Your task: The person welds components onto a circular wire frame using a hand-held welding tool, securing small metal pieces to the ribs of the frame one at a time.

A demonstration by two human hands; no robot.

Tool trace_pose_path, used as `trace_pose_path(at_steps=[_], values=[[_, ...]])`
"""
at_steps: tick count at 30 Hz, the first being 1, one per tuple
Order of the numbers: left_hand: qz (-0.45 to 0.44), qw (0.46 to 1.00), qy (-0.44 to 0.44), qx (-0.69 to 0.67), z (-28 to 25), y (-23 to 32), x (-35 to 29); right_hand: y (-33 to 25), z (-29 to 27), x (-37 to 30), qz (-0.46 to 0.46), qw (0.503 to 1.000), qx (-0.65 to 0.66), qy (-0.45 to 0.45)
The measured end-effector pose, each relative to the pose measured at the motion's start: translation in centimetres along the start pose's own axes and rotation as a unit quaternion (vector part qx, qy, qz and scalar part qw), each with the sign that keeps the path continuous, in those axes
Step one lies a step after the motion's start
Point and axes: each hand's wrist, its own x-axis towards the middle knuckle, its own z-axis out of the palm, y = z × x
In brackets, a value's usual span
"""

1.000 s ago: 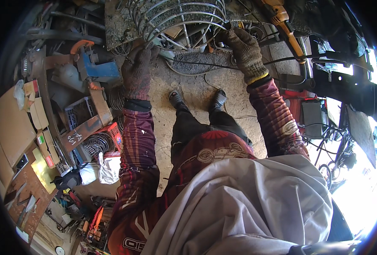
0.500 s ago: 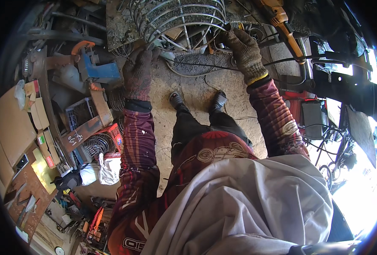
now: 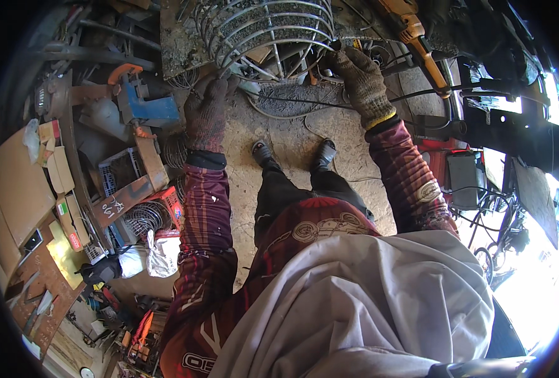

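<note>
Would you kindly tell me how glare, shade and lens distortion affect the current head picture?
In the head view, white glare bleaches the lower right beyond the grey panel; shade lies right of the orange power tool; fisheye curvature bows lines toward the picture's rim, while the gloved right hand shows clear knit texture.

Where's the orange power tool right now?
In the head view, the orange power tool is at the upper right, above and right of the gloved right hand.

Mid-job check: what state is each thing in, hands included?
Left hand: gloved, closed on the wire frame
Right hand: gloved, closed on the wire frame
Wire frame: held at both sides
Orange power tool: running or not, cannot tell
Red crate: loaded with metal rings
Grey cloth: draped, creased
</note>
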Motion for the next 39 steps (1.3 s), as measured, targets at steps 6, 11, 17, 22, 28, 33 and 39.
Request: trace_pose_path(at_steps=[6,11,17,22,28,33,39], values=[[0.002,1.0,0.012,0.024,0.6,0.2,0.0,-1.6,0.0,-1.2,0.069,0.983,0.167,0.026],[0.021,0.999,-0.001,-0.049,-0.7,-1.2,0.3,-1.1,-2.8,-4.9,0.051,0.971,0.223,0.066],[0.015,0.999,0.031,0.002,-0.5,-0.6,-0.3,-1.8,-6.7,-9.4,0.06,0.979,0.151,0.124],[0.0,0.981,0.019,0.193,1.0,1.5,-0.3,-5.7,-11.9,-11.6,-0.034,0.94,0.041,0.337],[0.034,0.995,0.053,0.075,-0.3,-1.4,-0.3,-9.3,-21.1,-8.7,-0.059,0.796,-0.156,0.582],[0.018,1.0,0.012,0.021,0.1,-2.1,1.1,-6.3,-28.0,-7.0,0.013,0.858,-0.078,0.508],[0.034,0.995,0.058,0.078,0.7,0.3,-0.9,1.2,-31.3,-1.5,0.021,0.666,-0.694,0.274]])
